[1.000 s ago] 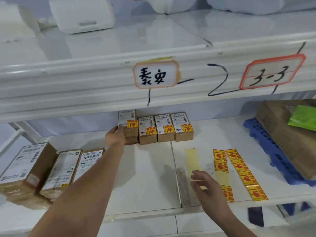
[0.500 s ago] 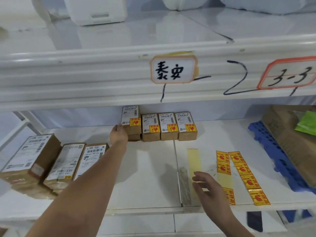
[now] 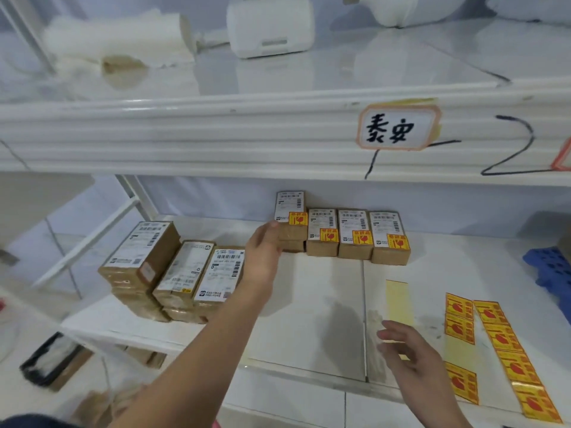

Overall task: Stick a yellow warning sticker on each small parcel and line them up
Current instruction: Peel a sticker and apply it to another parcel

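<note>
Lining-up step: left hand [image 3: 265, 252] against the end small brown cardboard parcel [image 3: 290, 208] of the stickered row, grip indiscernible; right hand [image 3: 412, 358] open, empty, beside yellow warning sticker strips [image 3: 506, 341]; next probably fetches unstickered brown parcels [image 3: 185, 273] to its left.

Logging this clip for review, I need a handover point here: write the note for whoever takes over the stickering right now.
Left hand: against the left side of the end parcel in the back row; grip or push, cannot tell.
Right hand: open, holding nothing, over the shelf beside the sticker strips.
Done: four stickered parcels lined up at the back, the end one sitting higher.
Left: three parcel stacks at left show no warning sticker on top; sticker them and add them to the row.
</note>
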